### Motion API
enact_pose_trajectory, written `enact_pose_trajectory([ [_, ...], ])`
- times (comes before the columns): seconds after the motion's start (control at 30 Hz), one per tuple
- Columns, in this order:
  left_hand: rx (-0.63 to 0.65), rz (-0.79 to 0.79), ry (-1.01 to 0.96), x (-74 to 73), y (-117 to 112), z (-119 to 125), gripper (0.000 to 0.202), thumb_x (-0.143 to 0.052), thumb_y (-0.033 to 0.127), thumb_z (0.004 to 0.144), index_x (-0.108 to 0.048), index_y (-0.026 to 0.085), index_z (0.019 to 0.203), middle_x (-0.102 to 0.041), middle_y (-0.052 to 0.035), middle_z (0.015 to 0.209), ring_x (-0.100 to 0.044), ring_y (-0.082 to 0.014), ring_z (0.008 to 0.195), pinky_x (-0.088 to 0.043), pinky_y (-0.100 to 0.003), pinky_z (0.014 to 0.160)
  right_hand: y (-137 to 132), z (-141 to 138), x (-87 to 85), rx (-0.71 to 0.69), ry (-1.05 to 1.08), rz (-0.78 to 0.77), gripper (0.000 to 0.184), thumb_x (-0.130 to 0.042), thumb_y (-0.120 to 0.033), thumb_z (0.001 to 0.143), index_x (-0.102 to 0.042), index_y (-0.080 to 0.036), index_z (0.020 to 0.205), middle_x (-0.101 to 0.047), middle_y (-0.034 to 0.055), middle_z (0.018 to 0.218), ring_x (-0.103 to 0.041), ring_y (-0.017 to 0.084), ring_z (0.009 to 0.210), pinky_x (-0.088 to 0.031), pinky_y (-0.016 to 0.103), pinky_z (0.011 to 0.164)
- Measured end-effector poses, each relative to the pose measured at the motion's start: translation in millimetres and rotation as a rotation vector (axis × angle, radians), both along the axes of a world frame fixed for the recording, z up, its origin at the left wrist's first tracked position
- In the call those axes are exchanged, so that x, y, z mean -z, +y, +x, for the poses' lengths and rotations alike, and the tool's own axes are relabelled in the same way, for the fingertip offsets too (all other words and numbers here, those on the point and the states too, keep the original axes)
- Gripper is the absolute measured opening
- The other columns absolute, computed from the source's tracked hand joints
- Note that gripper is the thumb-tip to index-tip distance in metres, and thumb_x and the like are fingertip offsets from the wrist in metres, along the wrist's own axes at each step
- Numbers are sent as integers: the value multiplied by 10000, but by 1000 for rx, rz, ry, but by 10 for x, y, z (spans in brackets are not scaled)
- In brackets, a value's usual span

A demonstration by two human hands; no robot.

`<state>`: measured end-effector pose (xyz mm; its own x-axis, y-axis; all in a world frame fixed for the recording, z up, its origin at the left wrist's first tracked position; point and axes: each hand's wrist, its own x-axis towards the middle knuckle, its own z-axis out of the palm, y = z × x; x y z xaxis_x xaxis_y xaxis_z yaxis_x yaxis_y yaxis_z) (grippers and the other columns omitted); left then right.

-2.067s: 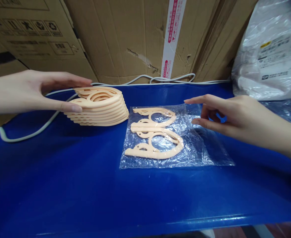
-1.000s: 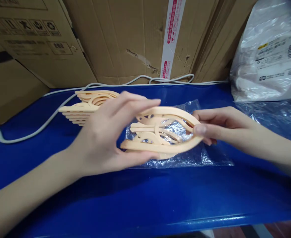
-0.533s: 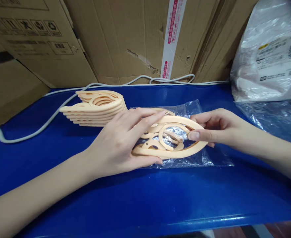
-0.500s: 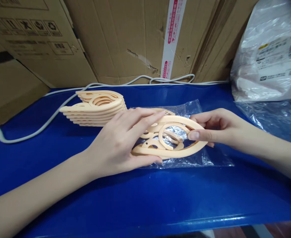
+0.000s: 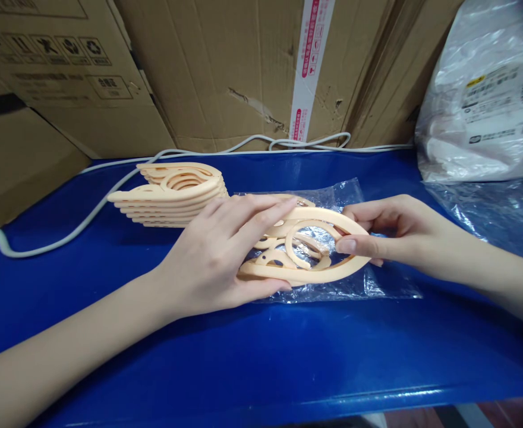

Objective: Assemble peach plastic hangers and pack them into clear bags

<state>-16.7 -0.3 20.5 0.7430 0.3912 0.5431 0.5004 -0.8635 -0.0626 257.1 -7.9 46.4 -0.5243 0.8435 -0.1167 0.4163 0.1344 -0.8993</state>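
Observation:
A peach-coloured plastic folding hanger, folded into a leaf shape with a curled hook inside, is held between both hands. My left hand lies over its left end, thumb along the near edge and fingers across the far edge. At the rounded right end, my right hand pinches the rim between thumb and fingers. Part of another peach piece shows behind the held one. Beneath them is a clear plastic bag; whether the pieces are inside it I cannot tell. A stack of matching folded hangers stands left of the bag.
Cardboard boxes wall off the back and left of the blue table surface. A white cable runs along the back and loops at left. At right stands a labelled plastic-wrapped package, with clear film before it.
My right hand and the hanger's right end have shifted very slightly left. My left hand keeps the same hold.

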Motion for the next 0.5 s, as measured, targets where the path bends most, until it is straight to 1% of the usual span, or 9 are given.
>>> enact_pose_trajectory([
  [0.1, 3, 12, 1, 2, 0, 0, 746, -688, 469, 880, -376, 161, 1483, -589, -151, 1389, -579, -286, 1247, -485, -412, 1011, -3, 1, 0, -1, -17, 3, 298, -736, -474, 821, -691, -180, 805, -504, -32, 635, -401, 79, 539, -246, 226, 434],
  [0.2, 4, 50, 17, 3, 1, -2, 720, -673, 480, 884, -420, 108, 1446, -600, -169, 1370, -581, -287, 1237, -473, -395, 1005, -5, 7, 3, -6, -17, 6, 312, -745, -485, 810, -681, -181, 782, -503, -39, 625, -397, 77, 528, -250, 228, 431],
  [0.3, 3, 85, 30, -1, 0, -5, 709, -685, 458, 872, -456, 61, 1413, -614, -187, 1347, -588, -293, 1219, -460, -394, 1002, -6, 16, 9, -12, -9, 13, 311, -749, -483, 809, -679, -181, 780, -498, -44, 619, -393, 75, 527, -258, 225, 434],
  [0.4, -4, 118, 51, -6, -2, -7, 685, -681, 445, 870, -469, 71, 1404, -632, -181, 1323, -611, -297, 1180, -466, -399, 972, -7, 20, 7, -20, -8, 26, 311, -748, -483, 813, -672, -184, 772, -481, -45, 612, -392, 77, 532, -267, 218, 437],
  [0.5, -4, 144, 45, -5, -1, -12, 673, -649, 481, 887, -471, 92, 1407, -648, -175, 1300, -633, -299, 1138, -477, -407, 938, -10, 16, 0, -23, -19, 35, 316, -742, -489, 821, -660, -191, 754, -478, -39, 608, -395, 82, 536, -279, 217, 438],
])
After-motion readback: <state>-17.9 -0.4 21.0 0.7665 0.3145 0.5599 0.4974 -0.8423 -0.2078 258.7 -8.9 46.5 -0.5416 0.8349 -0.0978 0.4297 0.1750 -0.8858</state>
